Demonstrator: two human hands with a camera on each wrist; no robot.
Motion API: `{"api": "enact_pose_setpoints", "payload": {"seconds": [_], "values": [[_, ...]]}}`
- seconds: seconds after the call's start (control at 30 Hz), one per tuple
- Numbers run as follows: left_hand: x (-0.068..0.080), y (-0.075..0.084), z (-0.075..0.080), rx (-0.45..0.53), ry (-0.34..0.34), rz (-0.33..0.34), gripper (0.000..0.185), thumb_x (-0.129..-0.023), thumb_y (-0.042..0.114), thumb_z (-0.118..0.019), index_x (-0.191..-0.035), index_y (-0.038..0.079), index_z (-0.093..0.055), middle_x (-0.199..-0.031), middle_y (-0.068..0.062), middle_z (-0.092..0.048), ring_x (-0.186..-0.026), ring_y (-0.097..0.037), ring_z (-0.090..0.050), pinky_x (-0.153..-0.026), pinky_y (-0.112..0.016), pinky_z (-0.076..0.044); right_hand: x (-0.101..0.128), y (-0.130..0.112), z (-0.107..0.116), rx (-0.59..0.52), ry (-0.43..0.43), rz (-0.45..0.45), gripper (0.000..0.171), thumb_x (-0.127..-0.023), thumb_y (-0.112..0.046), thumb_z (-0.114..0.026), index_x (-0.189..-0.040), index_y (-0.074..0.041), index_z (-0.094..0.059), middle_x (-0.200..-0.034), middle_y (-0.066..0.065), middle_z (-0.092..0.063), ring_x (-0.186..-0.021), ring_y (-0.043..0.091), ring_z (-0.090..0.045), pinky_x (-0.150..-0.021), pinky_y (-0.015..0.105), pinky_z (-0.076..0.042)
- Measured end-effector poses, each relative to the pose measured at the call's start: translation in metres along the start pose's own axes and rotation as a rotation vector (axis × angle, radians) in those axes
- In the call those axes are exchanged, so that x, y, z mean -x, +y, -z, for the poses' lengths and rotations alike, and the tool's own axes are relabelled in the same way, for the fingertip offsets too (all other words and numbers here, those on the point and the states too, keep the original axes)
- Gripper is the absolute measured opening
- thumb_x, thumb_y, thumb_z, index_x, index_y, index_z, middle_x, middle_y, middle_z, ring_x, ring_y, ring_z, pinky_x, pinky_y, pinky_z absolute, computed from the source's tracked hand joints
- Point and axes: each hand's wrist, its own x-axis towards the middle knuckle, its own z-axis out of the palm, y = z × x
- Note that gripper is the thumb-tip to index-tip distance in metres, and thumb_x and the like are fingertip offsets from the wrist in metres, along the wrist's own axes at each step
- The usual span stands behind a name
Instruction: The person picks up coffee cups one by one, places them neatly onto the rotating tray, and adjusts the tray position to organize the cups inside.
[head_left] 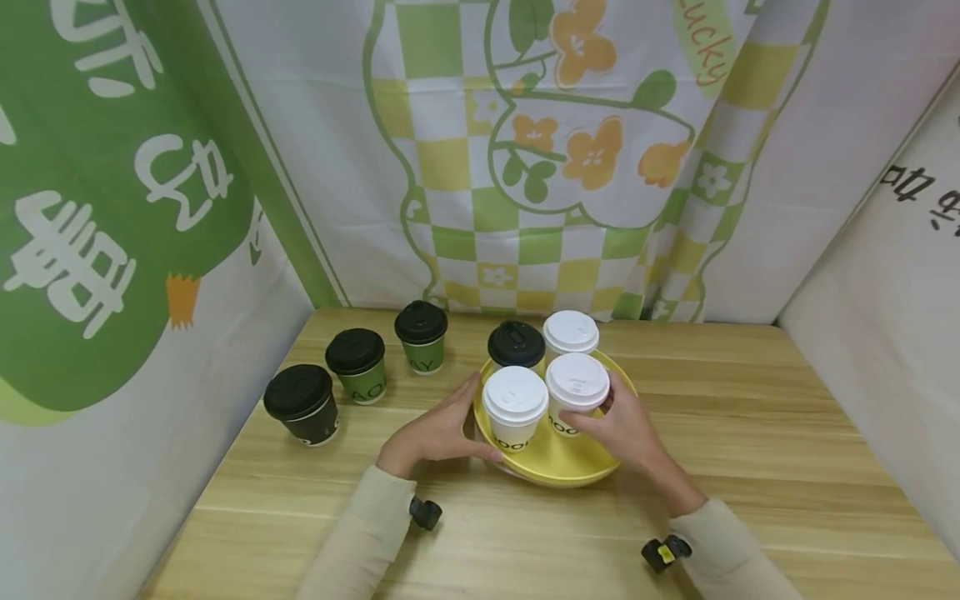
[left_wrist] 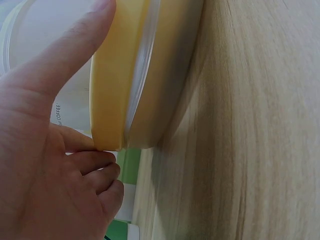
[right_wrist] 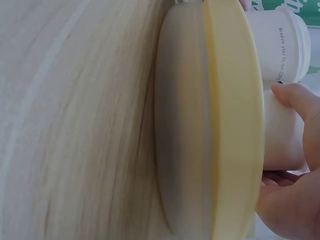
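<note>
1. At the left of the head view, three black-lidded cups stand on the wooden table [head_left: 750, 417]: a black one [head_left: 302, 405] lower left, then two green ones [head_left: 357, 365] [head_left: 422, 335] stepping up toward the centre. Their lettering is only partly legible: "AO" and "AY".
2. The left hand [head_left: 435, 433] lies at the left edge of the yellow tray [head_left: 558, 467], just below frame centre. In the left wrist view its thumb [left_wrist: 70, 55] runs along the rim [left_wrist: 107, 100] and the fingers curl under the edge, so it grips the tray.
3. The tray sits flat on the table at centre, carrying four cups: a black-lidded one [head_left: 516, 344] and a white-lidded one [head_left: 571, 333] behind, with two white cups [head_left: 514, 408] [head_left: 576, 392] in front, printed "OO" as far as can be read.
4. The right hand [head_left: 626, 429], right of centre, is at the tray's right side; its thumb and fingers close around the front right white cup. The right wrist view shows small print, "Breeze you to Co…", on a white cup [right_wrist: 280, 45].
5. I judge the step in hand to be loading or steadying cups on the tray. A next move calls for a level tray and upright cups.
6. Backdrop writing at upper right reads "Lucky" [head_left: 705, 42]; elsewhere there are large characters.
</note>
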Motion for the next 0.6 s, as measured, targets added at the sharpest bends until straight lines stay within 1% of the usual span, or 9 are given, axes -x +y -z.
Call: {"api": "enact_pose_setpoints", "payload": {"seconds": [0.17,0.23,0.4,0.6], "values": [[-0.001,-0.001,-0.001,-0.018,-0.002,0.011,0.142,-0.075,0.063,-0.09,-0.17,0.006,-0.001,-0.179,-0.019,-0.002,-0.166,-0.037,-0.008,-0.133,-0.057,-0.02,-0.002,-0.002,-0.005,-0.006,-0.007,-0.009,0.085,-0.08,-0.013,-0.093,-0.148,0.006,-0.045,-0.143,0.024,-0.06,-0.135,0.038,-0.062,-0.116,0.048,-0.051],[-0.001,-0.001,-0.001,-0.02,-0.005,0.01,0.142,-0.075,0.062,-0.091,-0.171,0.007,-0.001,-0.179,-0.018,-0.002,-0.166,-0.036,-0.007,-0.134,-0.057,-0.019,-0.002,-0.003,-0.006,-0.013,-0.01,-0.002,0.086,-0.08,-0.012,-0.093,-0.148,0.007,-0.044,-0.143,0.024,-0.06,-0.135,0.039,-0.061,-0.117,0.048,-0.05],[-0.001,-0.001,-0.001,-0.003,0.001,-0.021,0.141,-0.075,0.058,-0.092,-0.171,0.009,-0.001,-0.179,-0.02,-0.002,-0.166,-0.038,-0.008,-0.133,-0.058,-0.019,-0.001,-0.004,-0.009,-0.021,-0.017,0.022,0.086,-0.08,-0.013,-0.093,-0.149,0.006,-0.044,-0.143,0.024,-0.061,-0.135,0.039,-0.061,-0.118,0.048,-0.049],[-0.001,-0.001,0.0,0.02,0.01,-0.049,0.14,-0.076,0.054,-0.093,-0.17,0.006,-0.002,-0.178,-0.023,-0.003,-0.165,-0.041,-0.01,-0.132,-0.061,-0.021,-0.002,-0.005,-0.014,-0.026,-0.016,0.046,0.084,-0.08,-0.011,-0.092,-0.147,0.006,-0.045,-0.143,0.024,-0.061,-0.135,0.039,-0.061,-0.118,0.047,-0.048]]}}
